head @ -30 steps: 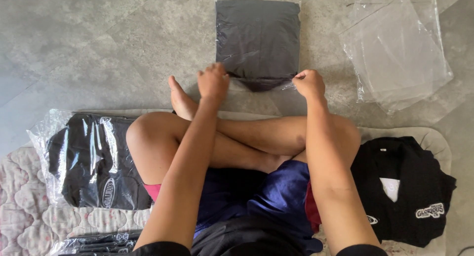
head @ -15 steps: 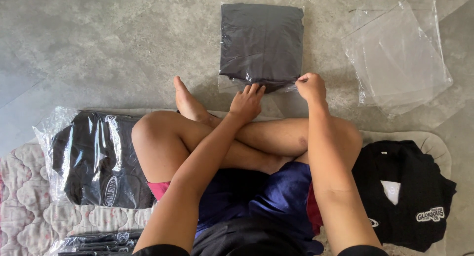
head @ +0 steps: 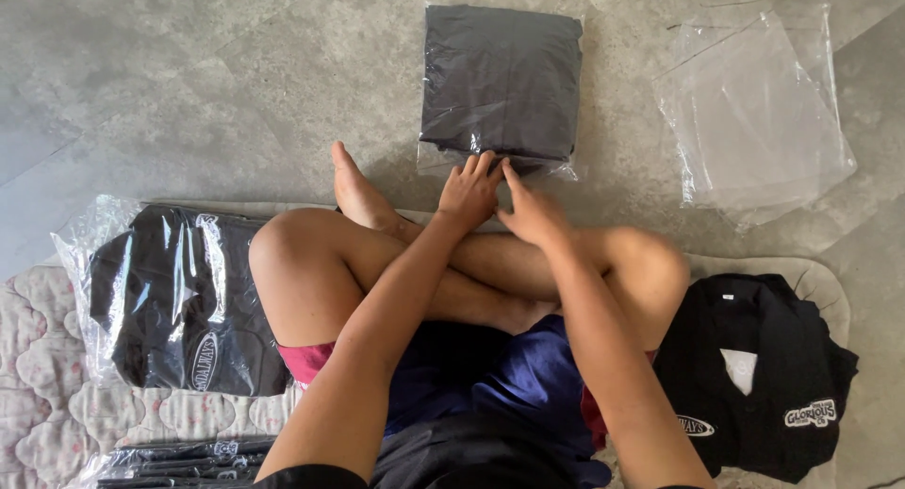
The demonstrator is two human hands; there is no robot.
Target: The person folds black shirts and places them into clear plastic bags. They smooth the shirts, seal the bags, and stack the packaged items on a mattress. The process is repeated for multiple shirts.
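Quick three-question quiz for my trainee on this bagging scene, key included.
1. True or false: both hands, left hand and right hand, rest at the near edge of the bagged dark garment.
2. Which lies to the right of that garment: A) the empty clear bag, B) a cardboard box?
3. What lies loose, unbagged, by the person's right knee?

Key: 1 true; 2 A; 3 the black shirt.

Dark grey folded garment (head: pixel 500 79) in clear bag; black shirt (head: pixel 754 376); pale floral quilt (head: pixel 47 395); grey floor (head: pixel 189 74).
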